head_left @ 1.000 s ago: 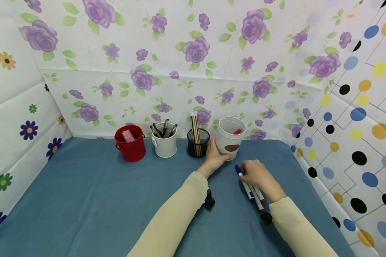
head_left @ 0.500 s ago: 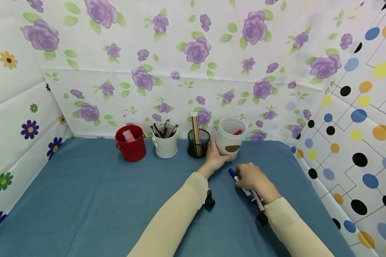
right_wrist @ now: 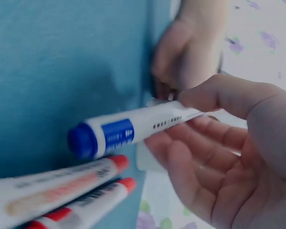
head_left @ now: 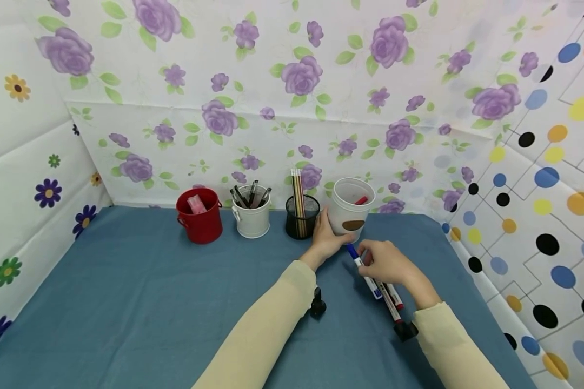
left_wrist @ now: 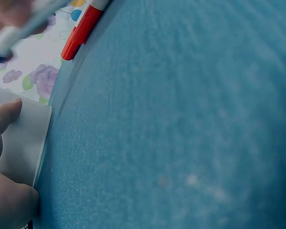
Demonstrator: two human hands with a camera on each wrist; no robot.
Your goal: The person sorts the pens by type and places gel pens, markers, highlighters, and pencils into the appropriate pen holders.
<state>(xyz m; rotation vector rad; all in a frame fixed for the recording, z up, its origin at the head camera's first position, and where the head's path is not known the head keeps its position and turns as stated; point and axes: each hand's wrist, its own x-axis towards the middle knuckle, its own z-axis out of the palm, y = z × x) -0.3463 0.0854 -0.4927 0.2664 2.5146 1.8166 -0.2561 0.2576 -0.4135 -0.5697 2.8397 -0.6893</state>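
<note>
My left hand (head_left: 325,237) grips the lower side of a white plastic cup (head_left: 343,213) with a brown oval on its front. A red-ended marker (head_left: 361,200) leans inside that cup. Between thumb and fingers, my right hand (head_left: 388,262) pinches a white whiteboard marker with blue ends (right_wrist: 119,136), raised over the cloth in the right wrist view. Its blue tip comes close to the left thumb in the head view. Two red-ended whiteboard markers (right_wrist: 52,188) lie on the cloth under the right hand.
Along the back wall stand a red bucket (head_left: 204,227) with a pink item, a white bucket (head_left: 253,222) of black pens, and a black mesh holder (head_left: 292,224) of pencils, which sits right beside the left hand. Blue cloth (head_left: 151,302) covers the table; patterned walls enclose it.
The blue marker has shifted left, then risen toward the cup with my right hand pinching it. The red-ended markers stay on the cloth, and my left hand keeps its hold on the cup.
</note>
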